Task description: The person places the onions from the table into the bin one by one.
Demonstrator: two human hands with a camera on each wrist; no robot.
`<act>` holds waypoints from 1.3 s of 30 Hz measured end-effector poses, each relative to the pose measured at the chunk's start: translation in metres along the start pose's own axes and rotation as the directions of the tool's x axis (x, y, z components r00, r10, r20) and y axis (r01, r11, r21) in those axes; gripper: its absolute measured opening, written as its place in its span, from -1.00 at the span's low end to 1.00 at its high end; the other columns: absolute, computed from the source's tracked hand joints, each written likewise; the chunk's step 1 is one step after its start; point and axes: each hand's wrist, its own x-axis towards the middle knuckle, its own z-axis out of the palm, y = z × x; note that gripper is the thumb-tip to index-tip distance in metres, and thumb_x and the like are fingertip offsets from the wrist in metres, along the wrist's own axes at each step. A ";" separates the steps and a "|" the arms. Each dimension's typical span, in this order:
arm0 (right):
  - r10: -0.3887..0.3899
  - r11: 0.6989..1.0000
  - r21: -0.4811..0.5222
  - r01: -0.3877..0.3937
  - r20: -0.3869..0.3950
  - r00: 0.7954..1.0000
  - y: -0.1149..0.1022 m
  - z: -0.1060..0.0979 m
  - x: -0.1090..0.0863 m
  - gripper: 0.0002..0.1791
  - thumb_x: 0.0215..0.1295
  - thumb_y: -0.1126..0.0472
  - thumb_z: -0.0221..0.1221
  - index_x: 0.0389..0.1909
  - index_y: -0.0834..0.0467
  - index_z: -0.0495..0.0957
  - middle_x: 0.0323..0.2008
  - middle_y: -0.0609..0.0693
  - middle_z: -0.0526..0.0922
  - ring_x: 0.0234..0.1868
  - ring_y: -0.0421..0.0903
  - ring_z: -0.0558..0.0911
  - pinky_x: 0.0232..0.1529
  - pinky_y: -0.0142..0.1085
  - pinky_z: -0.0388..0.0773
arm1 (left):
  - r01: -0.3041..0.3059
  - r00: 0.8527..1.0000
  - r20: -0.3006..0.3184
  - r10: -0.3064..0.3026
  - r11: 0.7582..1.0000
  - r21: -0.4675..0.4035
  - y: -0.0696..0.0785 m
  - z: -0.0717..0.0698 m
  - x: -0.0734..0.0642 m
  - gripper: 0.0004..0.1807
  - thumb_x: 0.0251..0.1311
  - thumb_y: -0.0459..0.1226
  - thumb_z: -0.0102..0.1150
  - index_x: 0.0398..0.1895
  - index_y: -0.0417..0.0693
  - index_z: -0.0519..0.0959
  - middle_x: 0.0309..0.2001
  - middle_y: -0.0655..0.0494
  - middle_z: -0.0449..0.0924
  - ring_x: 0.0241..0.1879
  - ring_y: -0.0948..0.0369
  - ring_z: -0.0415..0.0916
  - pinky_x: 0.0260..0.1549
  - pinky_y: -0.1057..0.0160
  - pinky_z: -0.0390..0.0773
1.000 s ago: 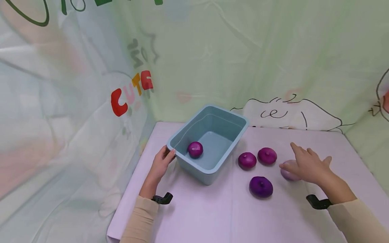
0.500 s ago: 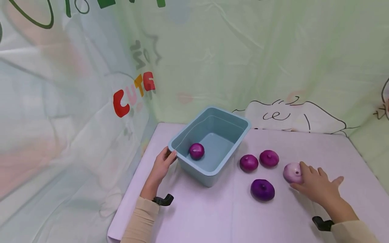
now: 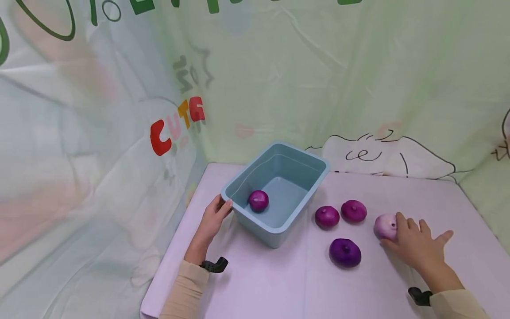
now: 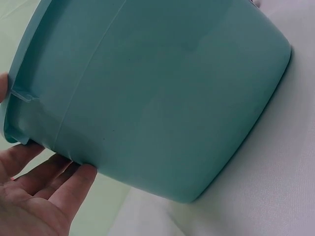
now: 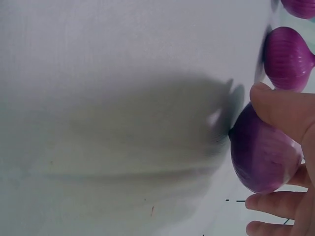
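My left hand (image 3: 212,217) grips the near-left corner rim of a blue-green plastic tub (image 3: 255,218). In the left wrist view, fingers lie under the rim with the thumb partly cut off at the edge. One purple onion (image 3: 259,201) sits inside the tub. On the right, my right hand (image 3: 423,241) holds a pale purple onion (image 3: 384,226) between thumb and fingers; the right wrist view shows this onion (image 5: 263,152) beneath the thumb. Whether it touches the table cannot be told. Two magenta onions (image 3: 327,217) and a dark purple one (image 3: 345,253) lie between tub and right hand.
A white-lavender cloth covers the table (image 3: 271,283). Printed curtains (image 3: 275,79) hang close behind the table and along its left side. Black cameras sit on both wrists.
My right hand has come down from above the pale onion and now has thumb and fingers around it. The left hand keeps its grip on the tub. The view has shifted slightly.
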 end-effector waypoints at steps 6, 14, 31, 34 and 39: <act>0.020 1.000 -0.003 -0.020 -0.010 1.000 -0.001 0.003 0.002 0.11 0.08 -0.24 0.48 0.34 0.44 0.17 0.15 0.58 0.30 0.25 0.67 0.09 0.01 0.67 -0.72 | -0.016 1.000 0.000 0.016 1.000 -0.009 0.000 0.001 0.000 -0.26 0.48 0.04 0.21 0.59 -0.04 0.26 0.49 -0.06 0.33 0.42 -0.03 0.34 0.27 0.01 0.45; 0.079 0.995 0.056 -0.079 0.003 0.997 -0.006 -0.008 -0.002 0.15 0.11 -0.27 0.47 0.27 0.59 0.18 0.15 0.68 0.25 0.28 0.66 0.08 0.02 0.73 -0.62 | -0.021 1.000 0.013 0.021 0.999 -0.037 0.000 0.003 -0.001 -0.23 0.46 0.05 0.23 0.58 -0.08 0.27 0.47 -0.09 0.34 0.42 -0.05 0.34 0.27 0.02 0.45; -0.026 0.793 0.608 0.024 -0.006 1.000 -0.136 -0.129 0.065 0.18 0.40 -0.27 0.25 0.63 0.33 -0.21 0.46 0.49 0.14 0.39 0.49 0.25 0.16 0.47 0.35 | -0.015 1.000 -0.020 0.015 0.999 -0.045 -0.002 -0.002 -0.004 -0.25 0.45 0.03 0.25 0.57 -0.07 0.29 0.45 -0.08 0.37 0.41 -0.02 0.36 0.27 0.03 0.45; -0.108 0.662 0.748 0.041 0.041 0.993 -0.168 -0.145 0.085 0.11 0.44 -0.24 0.23 0.65 0.28 -0.17 0.52 0.37 0.14 0.49 0.36 0.19 0.34 0.40 0.23 | -0.028 1.000 -0.007 0.028 0.999 -0.044 -0.002 -0.001 -0.004 -0.26 0.46 0.01 0.24 0.57 -0.07 0.28 0.46 -0.08 0.36 0.42 -0.04 0.34 0.28 0.02 0.44; -0.257 0.409 0.912 -0.017 0.133 0.957 -0.215 -0.156 0.122 -0.04 0.55 -0.12 0.15 0.64 0.26 -0.15 0.49 0.27 0.16 0.44 0.15 0.26 0.42 0.17 0.29 | -0.046 0.999 0.012 0.047 0.998 -0.037 0.000 0.005 0.000 -0.27 0.47 0.02 0.23 0.57 -0.04 0.29 0.45 -0.08 0.37 0.41 -0.07 0.35 0.29 -0.01 0.43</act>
